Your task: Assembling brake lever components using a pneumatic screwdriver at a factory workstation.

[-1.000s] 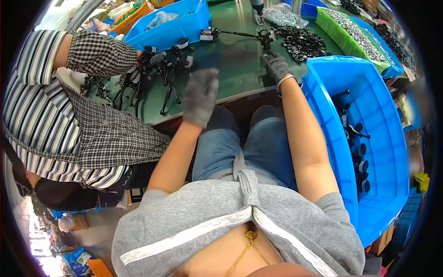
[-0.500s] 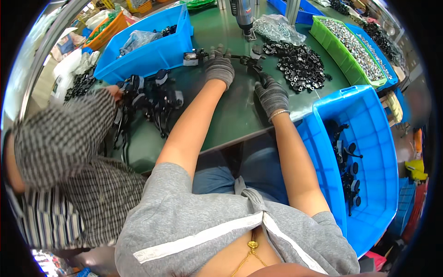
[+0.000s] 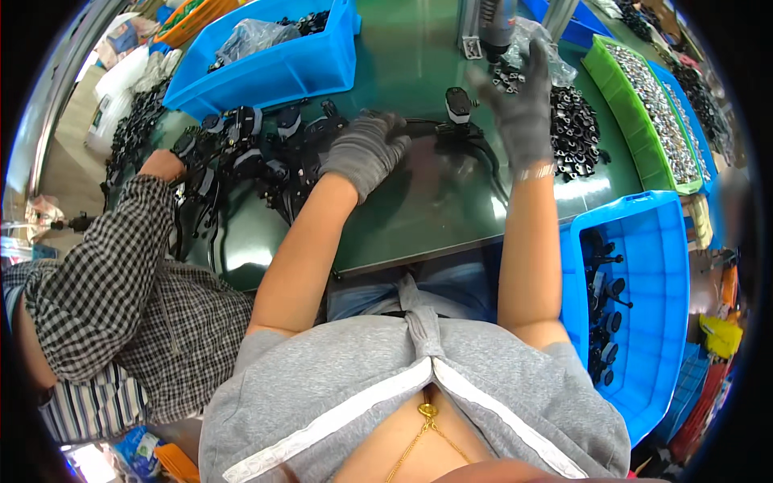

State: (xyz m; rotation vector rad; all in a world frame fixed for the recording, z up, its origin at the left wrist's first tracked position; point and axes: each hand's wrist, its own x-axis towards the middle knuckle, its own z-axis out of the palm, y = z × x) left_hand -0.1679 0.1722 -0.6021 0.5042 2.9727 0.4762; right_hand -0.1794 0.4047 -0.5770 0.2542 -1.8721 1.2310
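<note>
My left hand (image 3: pixel 366 153), in a grey knit glove, lies low over the table with its fingers curled round the end of a black lever assembly (image 3: pixel 459 109). That part stretches to the right, with a dark block and grey band standing up from it and a curved lever pointing down. My right hand (image 3: pixel 519 113), gloved alike, is lifted with its fingers apart and nothing visible in it. It is slightly blurred, beside a pile of small black clamps (image 3: pixel 576 133) and just in front of a hanging power screwdriver (image 3: pixel 497 28).
Several black lever assemblies (image 3: pixel 278 153) lie heaped on the left, by a co-worker's hand (image 3: pixel 163 165). A blue bin (image 3: pixel 266 84) stands behind them. On the right are a green tray (image 3: pixel 636 121) of metal pieces and a big blue crate (image 3: pixel 656 322) holding similar assemblies.
My right hand has left the lever assembly and risen up and right, its fingers spreading. The left hand has come nearer and slightly left. The head view has shifted.
</note>
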